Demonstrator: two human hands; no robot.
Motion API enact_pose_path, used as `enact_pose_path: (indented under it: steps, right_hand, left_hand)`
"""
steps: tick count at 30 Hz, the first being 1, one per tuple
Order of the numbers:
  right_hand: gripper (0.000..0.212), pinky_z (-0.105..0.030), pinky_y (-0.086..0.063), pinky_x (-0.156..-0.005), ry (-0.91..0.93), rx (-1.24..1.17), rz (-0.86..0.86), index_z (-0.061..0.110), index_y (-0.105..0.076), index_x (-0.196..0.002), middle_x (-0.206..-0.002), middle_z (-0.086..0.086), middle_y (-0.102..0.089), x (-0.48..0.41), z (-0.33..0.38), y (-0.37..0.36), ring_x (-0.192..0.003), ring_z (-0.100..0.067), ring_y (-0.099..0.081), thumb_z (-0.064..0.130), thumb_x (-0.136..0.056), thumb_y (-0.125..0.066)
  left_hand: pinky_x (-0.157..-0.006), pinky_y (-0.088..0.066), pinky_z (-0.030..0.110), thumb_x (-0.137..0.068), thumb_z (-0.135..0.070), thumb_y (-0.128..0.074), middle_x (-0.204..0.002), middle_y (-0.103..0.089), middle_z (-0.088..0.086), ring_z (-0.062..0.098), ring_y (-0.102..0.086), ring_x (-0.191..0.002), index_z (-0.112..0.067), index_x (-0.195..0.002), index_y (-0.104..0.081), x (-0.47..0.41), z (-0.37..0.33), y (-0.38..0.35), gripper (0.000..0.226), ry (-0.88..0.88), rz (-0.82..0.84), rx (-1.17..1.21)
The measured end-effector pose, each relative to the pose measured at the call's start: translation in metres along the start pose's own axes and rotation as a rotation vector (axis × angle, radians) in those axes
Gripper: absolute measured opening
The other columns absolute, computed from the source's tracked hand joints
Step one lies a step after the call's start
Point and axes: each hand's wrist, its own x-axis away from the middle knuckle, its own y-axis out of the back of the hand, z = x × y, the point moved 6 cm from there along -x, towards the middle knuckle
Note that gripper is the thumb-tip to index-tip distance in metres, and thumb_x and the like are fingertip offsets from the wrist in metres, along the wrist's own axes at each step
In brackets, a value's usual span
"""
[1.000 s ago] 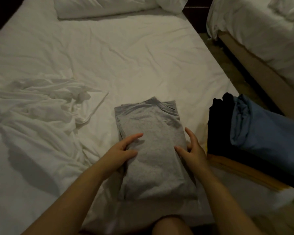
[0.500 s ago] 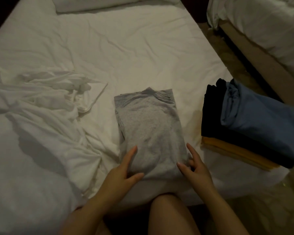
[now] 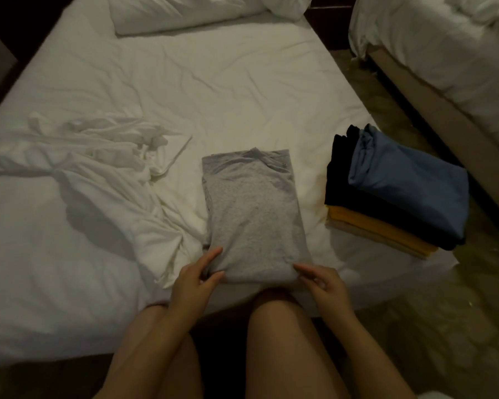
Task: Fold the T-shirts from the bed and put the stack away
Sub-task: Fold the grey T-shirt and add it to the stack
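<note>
1. The bed fills most of my view. It has a creased white sheet, and its near edge runs across the lower part of the frame.

2. A second bed, also in white linen, occupies the upper right corner. A strip of floor separates it from the first bed and continues down the right side.

3. A white garment lies crumpled and unfolded on the sheet at centre left. Its loose edge reaches toward the middle of the frame.

4. A pillow lies at the top centre, against the far end of the bed.

5. The stack sits at the right edge of the bed, right of centre. From the top I read a blue piece, a black piece, an orange piece and a pale piece. All four are folded flat.

6. The shirt is grey. It is folded into a narrow upright rectangle and lies flat on the sheet at frame centre, between the white garment and the stack. Its collar end points to the top of the frame. It touches neither neighbour.

7. My bare legs show at the bottom centre, just below the near end of the shirt.

8. The left hand is at the near left corner of the shirt. Forefinger and thumb are straight and spread in a V, and both rest on the cloth.

9. The right hand is at the near right corner. Its forefinger is extended and touches the cloth, and the other fingers are loosely bent. I cannot tell whether either hand has cloth pinched underneath.
</note>
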Motion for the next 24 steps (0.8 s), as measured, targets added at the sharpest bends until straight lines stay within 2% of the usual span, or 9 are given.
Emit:
enact_pose_path:
  steps: [2, 5, 7, 9, 12, 15, 17, 20, 24]
  right_hand:
    - [0.024, 0.000, -0.038, -0.077, 0.052, 0.066, 0.007, 0.010, -0.069, -0.104, -0.087, 0.022, -0.060, 0.013, 0.001, 0.002, -0.085, 0.024, -0.051, 0.011, -0.081, -0.061]
    - [0.026, -0.002, -0.035, -0.076, 0.036, 0.084, 0.033, 0.023, -0.067, -0.102, -0.083, 0.024, -0.058, 0.036, 0.001, 0.008, -0.087, 0.019, -0.049, 0.032, -0.081, -0.058]
    - [0.020, -0.003, -0.035, -0.077, -0.004, 0.067, 0.056, 0.023, -0.067, -0.104, -0.082, 0.021, -0.057, 0.051, -0.003, 0.011, -0.089, 0.008, -0.050, 0.015, -0.085, -0.064]
    - [0.027, -0.001, -0.034, -0.077, -0.041, 0.050, 0.085, 0.024, -0.067, -0.104, -0.084, 0.017, -0.058, 0.065, -0.005, 0.011, -0.090, 0.000, -0.050, 0.004, -0.087, -0.061]
    - [0.025, 0.000, -0.034, -0.077, -0.116, -0.030, 0.107, 0.023, -0.068, -0.104, -0.090, 0.012, -0.060, 0.078, -0.007, 0.011, -0.093, -0.002, -0.050, 0.005, -0.089, -0.058]
    - [0.026, -0.004, -0.038, -0.079, -0.162, -0.099, 0.092, 0.026, -0.066, -0.102, -0.094, 0.006, -0.062, 0.083, -0.007, 0.010, -0.094, -0.008, -0.054, 0.005, -0.090, -0.057]
    - [0.025, -0.009, -0.042, -0.081, -0.205, -0.169, 0.081, 0.023, -0.067, -0.104, -0.099, -0.002, -0.063, 0.084, -0.006, 0.011, -0.095, -0.013, -0.057, 0.004, -0.090, -0.057]
    - [0.027, -0.017, -0.045, -0.083, -0.264, -0.240, 0.111, 0.019, -0.066, -0.108, -0.100, -0.002, -0.061, 0.089, -0.005, 0.013, -0.092, -0.012, -0.057, 0.003, -0.089, -0.058]
    - [0.032, -0.013, -0.044, -0.076, -0.243, -0.207, 0.140, 0.025, -0.064, -0.105, -0.091, -0.001, -0.060, 0.093, -0.001, 0.012, -0.084, -0.013, -0.055, 0.000, -0.085, -0.062]
  left_hand:
    - [-0.084, -0.028, -0.007, -0.071, -0.039, -0.069, -0.119, -0.055, -0.009, -0.010, -0.045, -0.104, -0.057, -0.116, -0.048, 0.011, 0.002, 0.002, 0.053, 0.036, 0.053, 0.014]
    - [-0.090, -0.031, -0.002, -0.080, -0.015, -0.072, -0.121, -0.051, -0.018, 0.002, -0.046, -0.119, -0.074, -0.095, -0.051, 0.034, 0.004, 0.000, 0.065, 0.080, 0.184, 0.059]
    - [-0.091, -0.043, 0.012, -0.083, -0.007, -0.067, -0.121, -0.051, -0.013, 0.011, -0.052, -0.115, -0.059, -0.103, -0.057, 0.051, 0.002, -0.001, 0.056, 0.136, 0.278, 0.105]
    - [-0.075, -0.054, 0.020, -0.086, -0.005, -0.062, -0.123, -0.049, 0.002, 0.017, -0.061, -0.096, -0.041, -0.108, -0.057, 0.071, -0.008, -0.002, 0.042, 0.236, 0.377, 0.185]
    - [-0.052, -0.046, 0.009, -0.089, -0.007, -0.058, -0.122, -0.048, 0.015, 0.008, -0.057, -0.073, -0.032, -0.129, -0.047, 0.090, -0.030, 0.003, 0.048, 0.242, 0.390, 0.138]
    - [-0.053, -0.040, 0.002, -0.092, -0.010, -0.054, -0.134, -0.046, 0.021, 0.005, -0.050, -0.078, -0.028, -0.145, -0.021, 0.104, -0.052, 0.007, 0.066, 0.133, 0.394, -0.015]
    - [-0.052, -0.038, 0.000, -0.093, -0.009, -0.053, -0.137, -0.047, 0.015, 0.002, -0.056, -0.085, -0.029, -0.146, -0.018, 0.109, -0.057, 0.008, 0.067, 0.126, 0.399, -0.029]
    - [-0.054, -0.039, 0.002, -0.093, -0.011, -0.053, -0.101, -0.055, 0.001, -0.014, -0.053, -0.052, -0.032, -0.144, -0.019, 0.113, -0.064, 0.013, 0.065, 0.120, 0.417, -0.074]
    - [-0.045, -0.040, 0.004, -0.093, -0.004, -0.052, -0.087, -0.051, 0.000, 0.006, -0.051, -0.058, -0.023, -0.139, -0.040, 0.118, -0.054, 0.020, 0.052, 0.181, 0.380, 0.095]
